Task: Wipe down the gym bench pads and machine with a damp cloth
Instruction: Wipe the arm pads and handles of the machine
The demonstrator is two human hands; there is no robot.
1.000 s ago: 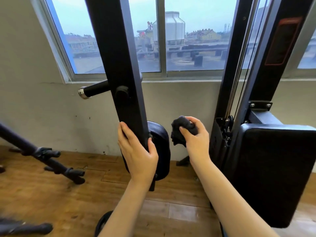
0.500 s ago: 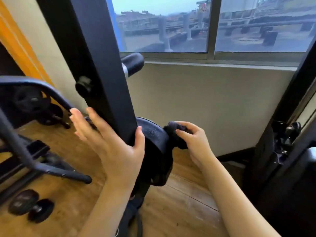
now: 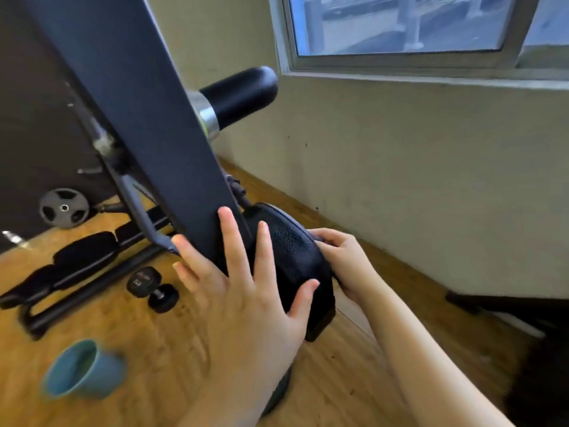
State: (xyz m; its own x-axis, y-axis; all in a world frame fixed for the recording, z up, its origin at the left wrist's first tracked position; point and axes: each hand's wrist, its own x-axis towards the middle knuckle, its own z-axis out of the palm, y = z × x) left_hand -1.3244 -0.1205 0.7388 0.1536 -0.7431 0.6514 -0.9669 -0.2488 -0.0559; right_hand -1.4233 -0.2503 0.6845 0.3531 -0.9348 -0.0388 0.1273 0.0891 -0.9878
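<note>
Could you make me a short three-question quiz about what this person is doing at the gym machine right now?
1. True or false: the left hand lies with spread fingers against the black pad and the machine's dark upright.
2. What lies on the wooden floor nearest the blue cup? A) a dumbbell B) a towel C) a shoe
3. Fill in: the right hand is at the pad's far ____.

Key
1. True.
2. A; a weight plate leans farther back.
3. Side. The cloth is almost hidden behind the pad, so how the fingers hold it cannot be judged.
</note>
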